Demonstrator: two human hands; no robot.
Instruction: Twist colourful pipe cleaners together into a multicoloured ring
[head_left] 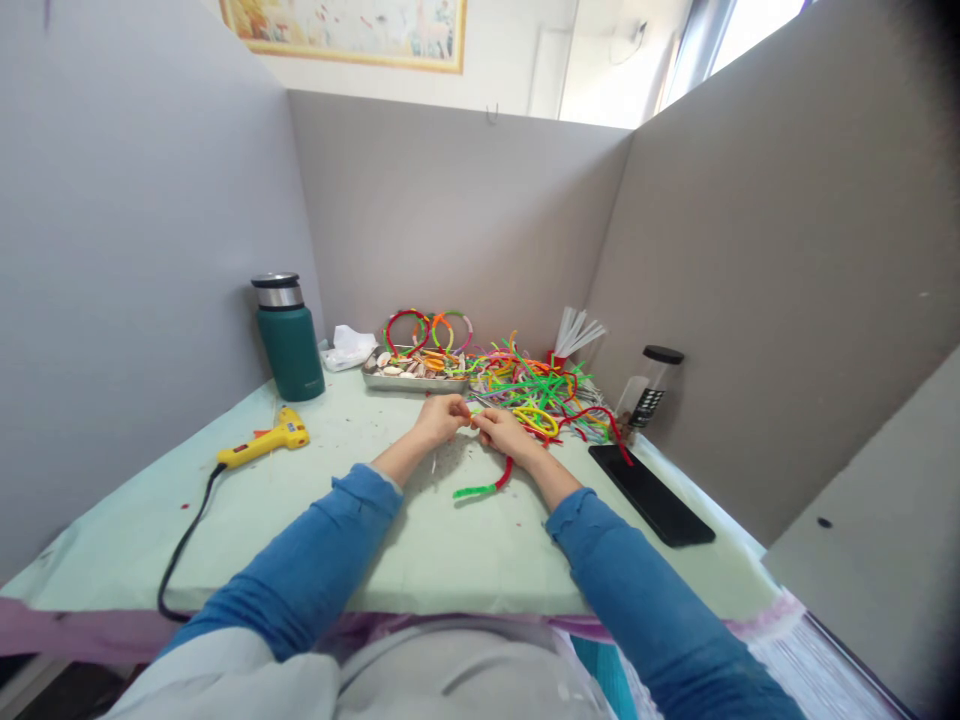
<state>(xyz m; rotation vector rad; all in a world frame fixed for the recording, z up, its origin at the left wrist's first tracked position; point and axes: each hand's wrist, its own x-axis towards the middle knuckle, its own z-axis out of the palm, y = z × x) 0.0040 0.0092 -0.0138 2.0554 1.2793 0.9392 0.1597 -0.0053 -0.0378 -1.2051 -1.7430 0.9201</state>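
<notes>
Over the middle of the table, my left hand [442,416] and my right hand [504,432] meet with fingertips pinched close together. A small orange and yellow-green bit of pipe cleaner shows between them. From beneath my right hand a red and green pipe cleaner [478,491] curves down and toward the left, its green end near the tabletop. Whether it is one piece with the bit at my fingertips is hidden by the hand. Just beyond my right hand lies a tangled heap of coloured pipe cleaners [541,385], with yellow loops at its near side.
A metal tray [416,384] of shells and craft bits stands behind my hands, with wrapped rings [406,330] at its back. To the left are a yellow glue gun [266,440] with black cord and a green bottle [291,345]. A black phone [651,495] lies right, near a clear bottle [651,388].
</notes>
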